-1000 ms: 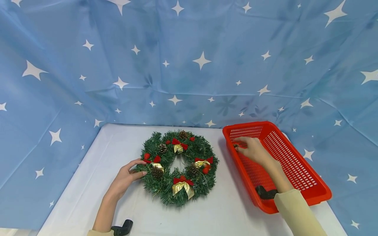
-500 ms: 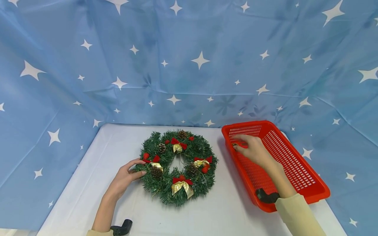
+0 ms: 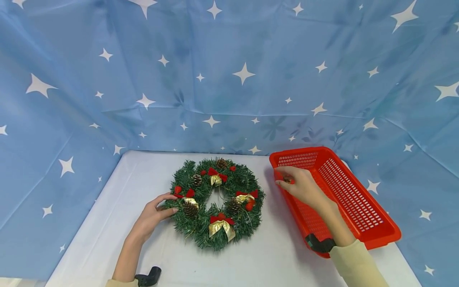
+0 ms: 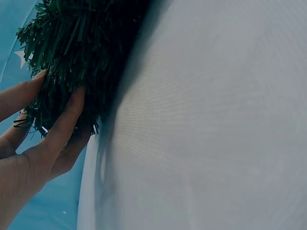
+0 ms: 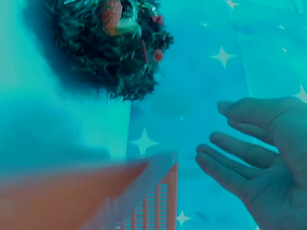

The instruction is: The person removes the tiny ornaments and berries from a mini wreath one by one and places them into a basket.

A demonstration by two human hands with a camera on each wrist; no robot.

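A green Christmas wreath [image 3: 251, 223] lies on the table, trimmed with pinecones, red berries and red-and-gold bows. My left hand [image 3: 152, 217] grips its left edge, thumb and fingers sunk into the tinsel of the wreath [image 4: 81, 52]. Over the left rim of a red plastic basket [image 3: 355, 195] hovers my right hand [image 3: 305, 189], thumb and fingers apart. In the right wrist view that hand [image 5: 268, 153] has relaxed fingers and nothing between them. A small brownish thing [image 3: 287, 180] shows in the gap of the right hand in the head view; its kind is unclear.
The white-covered table [image 3: 265, 263] carries the wreath in the middle and the slanted basket at the right. A blue curtain with white stars [image 3: 229, 99] hangs behind and at both sides. Dark cameras sit on both wrists.
My right hand has shifted a little left, from inside the basket to over its left rim. The left hand and the wreath stay put.
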